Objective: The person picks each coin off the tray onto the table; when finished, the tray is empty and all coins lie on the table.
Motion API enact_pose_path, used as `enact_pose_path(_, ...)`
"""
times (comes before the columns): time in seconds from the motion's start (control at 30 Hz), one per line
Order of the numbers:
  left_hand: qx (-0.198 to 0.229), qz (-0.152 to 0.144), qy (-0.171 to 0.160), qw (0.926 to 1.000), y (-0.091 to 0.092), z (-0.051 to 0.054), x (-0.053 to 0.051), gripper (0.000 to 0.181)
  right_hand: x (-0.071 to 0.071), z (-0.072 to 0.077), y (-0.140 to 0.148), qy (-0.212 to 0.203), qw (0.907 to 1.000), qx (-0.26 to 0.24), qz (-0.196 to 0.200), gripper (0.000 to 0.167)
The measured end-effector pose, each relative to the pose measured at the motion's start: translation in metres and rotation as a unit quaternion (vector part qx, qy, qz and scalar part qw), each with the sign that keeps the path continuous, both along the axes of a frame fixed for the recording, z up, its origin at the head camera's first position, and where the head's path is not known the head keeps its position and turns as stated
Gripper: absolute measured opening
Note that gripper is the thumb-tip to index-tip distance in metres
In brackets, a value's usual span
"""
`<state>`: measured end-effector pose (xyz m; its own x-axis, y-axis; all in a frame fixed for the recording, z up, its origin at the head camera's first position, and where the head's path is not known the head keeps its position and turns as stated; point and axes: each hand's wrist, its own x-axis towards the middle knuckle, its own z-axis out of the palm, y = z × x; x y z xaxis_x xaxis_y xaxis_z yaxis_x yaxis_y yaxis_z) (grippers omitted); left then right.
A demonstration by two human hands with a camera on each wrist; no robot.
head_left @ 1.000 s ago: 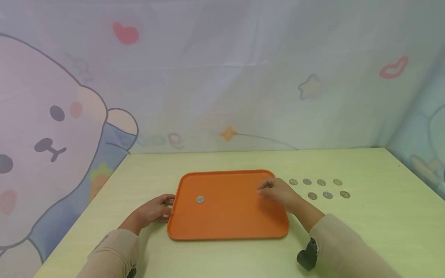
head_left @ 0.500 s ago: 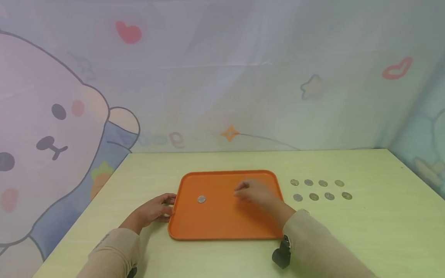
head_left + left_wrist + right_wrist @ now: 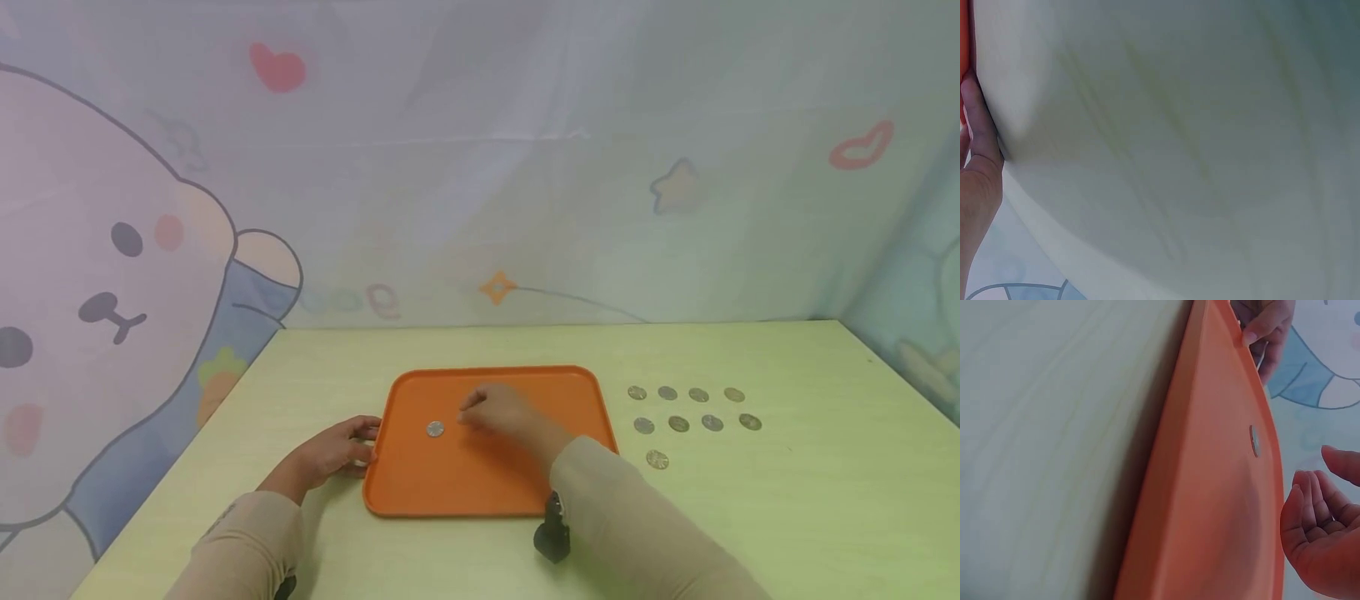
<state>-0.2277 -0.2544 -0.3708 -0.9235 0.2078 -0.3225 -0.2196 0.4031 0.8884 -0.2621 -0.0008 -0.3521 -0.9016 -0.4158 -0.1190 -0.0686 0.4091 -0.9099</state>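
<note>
A shallow orange tray (image 3: 427,492) lies on the table, with one silver coin (image 3: 435,429) flat on its left half. My right hand (image 3: 498,412) hovers over the tray just right of that coin, not touching it. In the right wrist view, my right hand (image 3: 1329,531) has loosely bent fingers, the thumb apart, and nothing between them. At the tray's left side my left hand (image 3: 330,454) rests its thumb and fingertips against the rim. The left wrist view catches only part of the left hand (image 3: 982,162) beside the orange edge.
Right of the tray, several coins lie in rows on the pale wooden table (image 3: 817,500), among them a coin (image 3: 657,459) alone in the nearest row. Behind the table hangs a printed cloth (image 3: 465,167) with a cartoon bear on the left.
My right hand has moved left across the tray, from its right side to near the coin. Coins previously hidden behind the right arm now show. The left hand stays at the rim.
</note>
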Motion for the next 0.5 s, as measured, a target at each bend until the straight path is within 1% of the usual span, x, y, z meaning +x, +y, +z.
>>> enact_pose_path(0.17, -0.001, 0.004, -0.003, 1.0000, 0.001, 0.000, 0.000, 0.058, -0.005, -0.003, -0.014, 0.005, 0.9998, 0.007, 0.018, 0.017)
enact_pose_path(0.27, 0.002, -0.002, -0.001, 1.0000, 0.000, 0.001, 0.001, 0.057, -0.008, -0.006, -0.020, 0.001, 0.9995, 0.005, 0.033, 0.019)
enact_pose_path(0.4, 0.006, -0.013, 0.003, 0.9999, 0.000, 0.002, 0.001, 0.058, -0.010, -0.007, -0.027, -0.001, 0.9992, 0.003, 0.040, 0.023)
enact_pose_path(0.5, 0.006, -0.011, 0.002, 0.9999, 0.000, 0.002, 0.001, 0.058, -0.012, -0.008, -0.031, -0.005, 0.9990, 0.006, 0.044, 0.024)
